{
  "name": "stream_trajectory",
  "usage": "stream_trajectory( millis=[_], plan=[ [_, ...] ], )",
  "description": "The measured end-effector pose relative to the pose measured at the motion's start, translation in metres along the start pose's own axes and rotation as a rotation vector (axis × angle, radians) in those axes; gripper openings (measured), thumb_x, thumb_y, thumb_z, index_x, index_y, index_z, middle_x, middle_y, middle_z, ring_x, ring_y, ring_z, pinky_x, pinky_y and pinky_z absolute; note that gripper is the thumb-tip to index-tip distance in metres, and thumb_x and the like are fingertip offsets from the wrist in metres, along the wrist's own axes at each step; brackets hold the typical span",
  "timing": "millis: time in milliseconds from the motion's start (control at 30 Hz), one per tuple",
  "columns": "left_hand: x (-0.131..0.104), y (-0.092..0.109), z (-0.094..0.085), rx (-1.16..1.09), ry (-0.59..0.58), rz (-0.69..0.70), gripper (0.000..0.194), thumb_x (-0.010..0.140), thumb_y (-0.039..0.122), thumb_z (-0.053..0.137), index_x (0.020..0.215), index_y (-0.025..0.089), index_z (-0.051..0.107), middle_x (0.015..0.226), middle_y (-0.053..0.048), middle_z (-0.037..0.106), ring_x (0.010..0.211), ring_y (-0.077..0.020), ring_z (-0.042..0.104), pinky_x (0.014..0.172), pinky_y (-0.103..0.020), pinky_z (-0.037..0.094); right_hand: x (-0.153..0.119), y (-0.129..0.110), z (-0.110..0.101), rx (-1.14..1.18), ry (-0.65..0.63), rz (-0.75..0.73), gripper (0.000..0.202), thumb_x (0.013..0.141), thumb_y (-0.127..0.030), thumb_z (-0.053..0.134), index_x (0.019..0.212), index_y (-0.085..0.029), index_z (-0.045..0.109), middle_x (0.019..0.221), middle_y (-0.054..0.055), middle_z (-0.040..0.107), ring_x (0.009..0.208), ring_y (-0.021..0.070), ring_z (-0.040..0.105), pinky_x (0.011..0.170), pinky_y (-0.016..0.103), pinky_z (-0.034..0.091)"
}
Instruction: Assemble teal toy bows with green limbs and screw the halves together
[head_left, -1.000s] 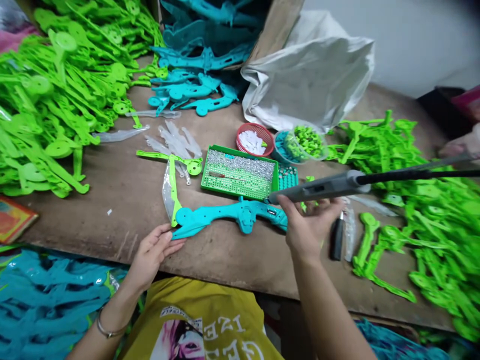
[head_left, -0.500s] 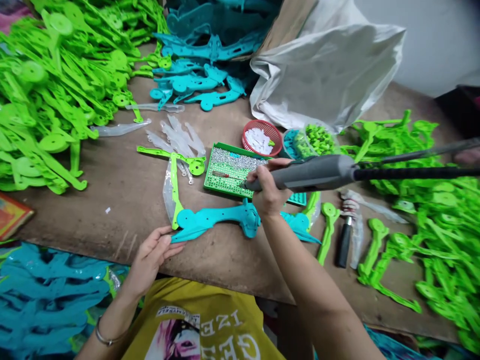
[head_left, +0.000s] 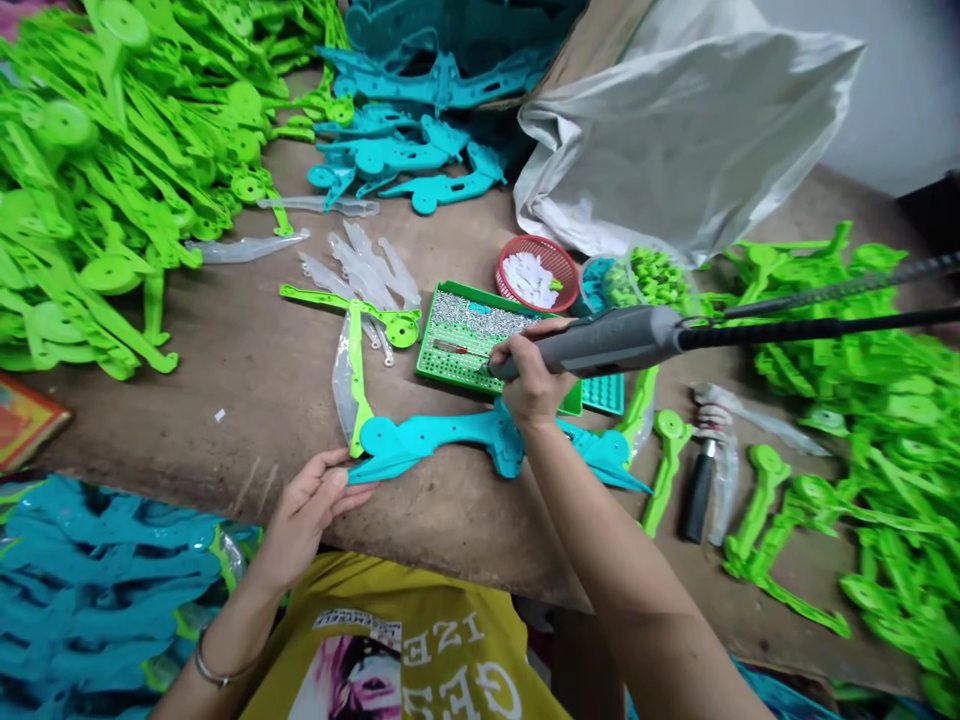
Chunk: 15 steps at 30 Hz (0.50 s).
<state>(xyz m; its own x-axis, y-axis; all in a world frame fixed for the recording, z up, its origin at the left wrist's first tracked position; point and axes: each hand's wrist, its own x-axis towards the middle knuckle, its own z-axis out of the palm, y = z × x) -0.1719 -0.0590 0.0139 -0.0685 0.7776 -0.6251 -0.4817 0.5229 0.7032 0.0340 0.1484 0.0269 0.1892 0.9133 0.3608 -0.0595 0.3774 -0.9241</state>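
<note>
In the head view, the left hand (head_left: 311,500) pinches the nine-o'clock tip of a long, bow-shaped turquoise plastic frame (head_left: 431,438), lying at six o'clock from a green rectangular plastic tray (head_left: 450,374). The right hand (head_left: 536,385) wraps around a grey cylindrical power screwdriver (head_left: 615,338), its tip over the tray.

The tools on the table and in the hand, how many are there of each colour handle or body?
Grey tube-shaped tool with black cords, in the right hand: 1
Black-handled tool with a wrapped head: 1
Thin red-handled tool, lying in the green rectangular plastic tray: 1
Total: 3
</note>
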Motion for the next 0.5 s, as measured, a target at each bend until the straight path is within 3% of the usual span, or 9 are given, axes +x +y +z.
stream_trajectory(
  millis=[200, 367, 500],
  plan=[
    [0.000, -0.001, 0.002, -0.007, -0.013, 0.031, 0.053, 0.081, 0.052, 0.073, 0.115, 0.016, 0.058, 0.108, -0.010, 0.075, 0.100, -0.0255, 0.072, 0.095, -0.043, 0.057, 0.004, -0.009, 0.001, -0.039, -0.043, -0.045, 0.022, 0.075, -0.027, 0.068, 0.088, -0.024, 0.050, 0.052, -0.011, 0.054, 0.040, 0.0116, 0.054, 0.046, 0.027, 0.045],
    [0.001, -0.004, 0.004, -0.049, -0.029, 0.054, 0.053, 0.076, 0.053, 0.077, 0.110, 0.017, 0.059, 0.101, -0.008, 0.076, 0.093, -0.0249, 0.074, 0.092, -0.043, 0.058, -0.014, -0.053, 0.015, 0.082, -0.019, -0.070, 0.021, 0.074, -0.024, 0.067, 0.091, -0.024, 0.054, 0.054, -0.010, 0.054, 0.040, 0.0119, 0.051, 0.046, 0.028, 0.045],
    [0.003, -0.007, 0.002, -0.100, -0.060, 0.054, 0.054, 0.073, 0.054, 0.079, 0.107, 0.016, 0.061, 0.095, -0.006, 0.076, 0.087, -0.0227, 0.074, 0.090, -0.041, 0.058, -0.058, -0.091, 0.032, 0.235, -0.290, 0.048, 0.019, 0.079, -0.025, 0.067, 0.094, -0.026, 0.055, 0.059, -0.007, 0.059, 0.042, 0.0129, 0.051, 0.047, 0.031, 0.048]
  ],
)
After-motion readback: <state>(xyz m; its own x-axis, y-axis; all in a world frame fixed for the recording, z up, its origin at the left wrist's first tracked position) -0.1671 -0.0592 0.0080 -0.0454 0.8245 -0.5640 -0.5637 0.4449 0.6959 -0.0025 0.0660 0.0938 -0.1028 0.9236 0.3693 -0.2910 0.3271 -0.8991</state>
